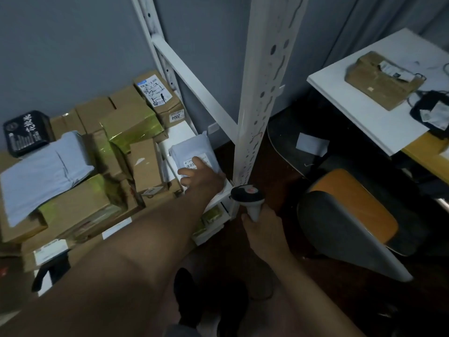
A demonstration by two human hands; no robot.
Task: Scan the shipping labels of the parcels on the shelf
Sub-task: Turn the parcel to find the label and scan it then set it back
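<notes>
A grey mailer parcel [194,154] lies at the centre of the frame, at the right end of the white shelf [222,194], its shipping label [194,164] facing up. The left hand [200,176] rests on that label, fingers straight and spread — no grip. Just right and lower, beside the white upright post [260,98], the right hand [263,229] is wrapped round the handle of a barcode scanner [247,197]. Cardboard boxes [143,164] crowd the shelf toward the left — 1 black parcel [25,133] at far left.
</notes>
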